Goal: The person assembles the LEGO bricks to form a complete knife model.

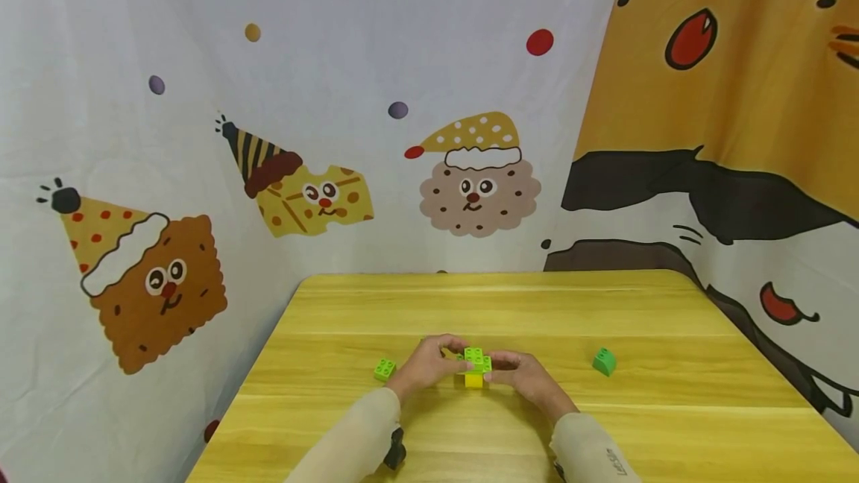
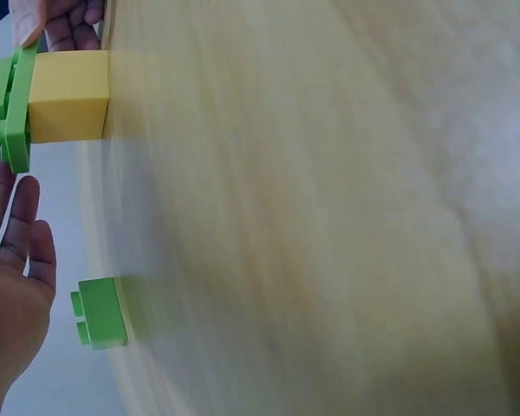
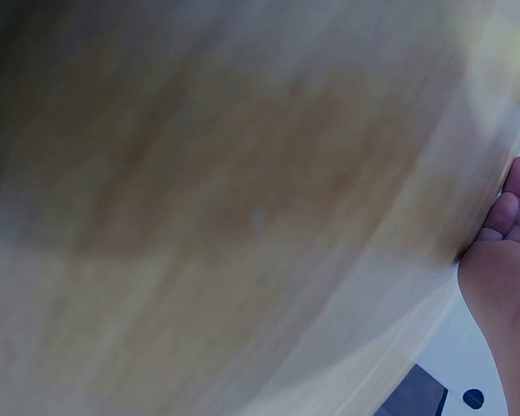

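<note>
Between the two hands stands a stack of toy building bricks: a yellow brick at the bottom, a flat green plate over it, and a light green brick on top. The left hand holds the stack from the left, thumb in front. From the right, the right hand pinches the plate's edge with its thumb near the yellow brick. Sideways in the left wrist view, the yellow brick touches or nearly touches the table. The right wrist view shows part of the right hand; the stack is outside it.
A loose light green brick lies left of the left hand. A darker green brick with a curved side lies to the right. Both rest on the wooden table, whose far edge meets a patterned cloth.
</note>
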Available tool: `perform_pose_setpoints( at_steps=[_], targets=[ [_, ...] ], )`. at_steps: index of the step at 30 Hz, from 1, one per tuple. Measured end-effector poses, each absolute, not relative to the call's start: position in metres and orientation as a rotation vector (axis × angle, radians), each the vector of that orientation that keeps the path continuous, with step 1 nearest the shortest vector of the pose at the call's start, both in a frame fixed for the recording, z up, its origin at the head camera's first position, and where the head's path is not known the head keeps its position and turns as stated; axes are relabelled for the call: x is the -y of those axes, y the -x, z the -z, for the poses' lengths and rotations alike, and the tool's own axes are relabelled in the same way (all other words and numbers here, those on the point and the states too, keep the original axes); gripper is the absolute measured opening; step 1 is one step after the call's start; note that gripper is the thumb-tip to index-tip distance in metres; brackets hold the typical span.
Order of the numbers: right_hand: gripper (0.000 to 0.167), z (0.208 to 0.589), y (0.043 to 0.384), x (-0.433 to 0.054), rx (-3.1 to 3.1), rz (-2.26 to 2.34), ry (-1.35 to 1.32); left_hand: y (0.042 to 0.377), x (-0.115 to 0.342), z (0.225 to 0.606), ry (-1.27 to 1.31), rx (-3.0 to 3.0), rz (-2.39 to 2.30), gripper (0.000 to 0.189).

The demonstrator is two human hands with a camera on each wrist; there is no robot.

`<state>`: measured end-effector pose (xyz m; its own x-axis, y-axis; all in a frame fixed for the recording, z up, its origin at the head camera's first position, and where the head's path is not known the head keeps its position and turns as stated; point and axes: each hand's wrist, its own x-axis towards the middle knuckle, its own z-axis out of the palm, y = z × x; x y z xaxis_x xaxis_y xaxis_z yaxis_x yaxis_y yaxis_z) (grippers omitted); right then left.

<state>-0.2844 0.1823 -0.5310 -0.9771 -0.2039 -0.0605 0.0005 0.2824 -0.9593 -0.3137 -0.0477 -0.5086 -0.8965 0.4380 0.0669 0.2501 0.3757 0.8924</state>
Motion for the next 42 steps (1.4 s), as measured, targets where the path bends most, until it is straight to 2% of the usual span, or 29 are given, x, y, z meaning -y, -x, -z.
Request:
perform_pose_setpoints(
  at_steps=[27,42],
  targets=[
    [0.052,0.5315,0.2851,-0.1826,-2.384,1.77,0.179,0.3121,0.0451,0.5078,-0.675,-2.511,-1.483,0.022],
    [0.056,0.5272,0.2811,-0.1832,-2.367,1.767,0.203,0.3095,0.0466,0.5066,-0.637,-2.486,-1.49,0.025]
  ],
)
